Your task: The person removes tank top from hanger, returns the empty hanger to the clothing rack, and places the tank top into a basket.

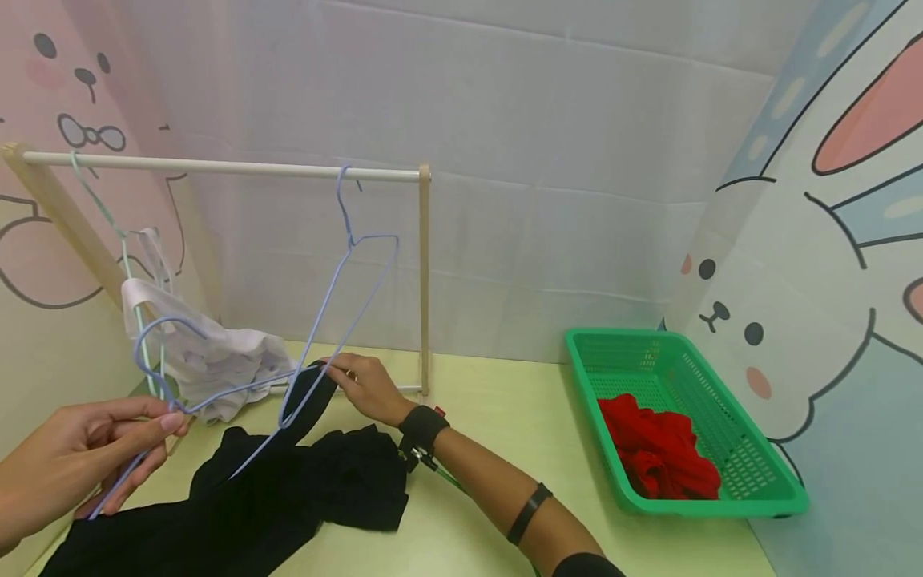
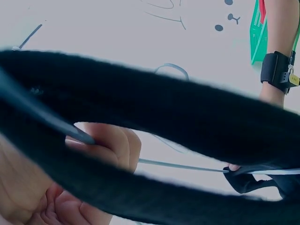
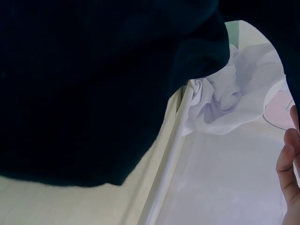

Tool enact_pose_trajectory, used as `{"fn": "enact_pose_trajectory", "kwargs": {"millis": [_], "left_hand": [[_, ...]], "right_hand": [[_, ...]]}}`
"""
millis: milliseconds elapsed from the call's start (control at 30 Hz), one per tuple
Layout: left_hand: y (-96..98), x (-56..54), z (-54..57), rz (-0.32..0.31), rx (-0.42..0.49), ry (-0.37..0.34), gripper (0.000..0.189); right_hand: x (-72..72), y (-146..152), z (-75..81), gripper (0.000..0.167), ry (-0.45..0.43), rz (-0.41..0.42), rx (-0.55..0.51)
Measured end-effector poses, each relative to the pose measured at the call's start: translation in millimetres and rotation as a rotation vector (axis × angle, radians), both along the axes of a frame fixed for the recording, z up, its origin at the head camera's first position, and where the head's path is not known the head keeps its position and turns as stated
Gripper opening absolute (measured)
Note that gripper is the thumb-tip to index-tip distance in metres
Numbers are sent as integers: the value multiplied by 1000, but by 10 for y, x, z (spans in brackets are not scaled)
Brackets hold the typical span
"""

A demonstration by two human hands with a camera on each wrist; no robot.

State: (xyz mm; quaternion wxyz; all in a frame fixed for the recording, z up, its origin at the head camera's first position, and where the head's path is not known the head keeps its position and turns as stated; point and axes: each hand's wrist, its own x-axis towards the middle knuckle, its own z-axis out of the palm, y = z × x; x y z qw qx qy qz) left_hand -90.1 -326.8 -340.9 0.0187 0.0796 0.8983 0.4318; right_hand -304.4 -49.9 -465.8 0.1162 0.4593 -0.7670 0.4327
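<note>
On the left of the head view, my left hand (image 1: 108, 461) grips a lavender wire hanger (image 1: 245, 388) just under its hook. A black garment (image 1: 288, 489) lies spread below it, one part lifted toward the hanger's far end. My right hand (image 1: 371, 389) pinches that raised black fabric near the tip of the hanger's arm. In the left wrist view, black fabric (image 2: 197, 117) crosses in front of the left hand (image 2: 108, 145), hiding part of it. Dark cloth (image 3: 93, 93) fills much of the right wrist view, with fingers (image 3: 288, 168) at its right edge.
A rack with a white rail (image 1: 238, 167) stands behind. From it hang an unused lavender hanger (image 1: 335, 276), overlapping my right hand's work in the head view, and a mint hanger (image 1: 101, 200) with a white garment (image 1: 231, 357). A green basket (image 1: 728, 506) with red cloth (image 1: 656, 449) stands at right.
</note>
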Motion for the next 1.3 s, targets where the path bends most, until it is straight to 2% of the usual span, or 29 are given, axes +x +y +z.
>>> {"fn": "enact_pose_trajectory", "kwargs": {"millis": [233, 533, 1000, 1300], "left_hand": [[-28, -2, 4, -13, 9, -34, 26], [-14, -11, -14, -5, 2, -23, 25], [-3, -21, -2, 9, -15, -10, 26], [20, -29, -2, 28, -16, 16, 26]], "right_hand": [[34, -25, -25, 26, -88, -6, -40], [66, -38, -30, 28, -152, -19, -72], [90, -98, -45, 28, -433, -16, -176], [149, -123, 21, 26, -667, -15, -283]]}}
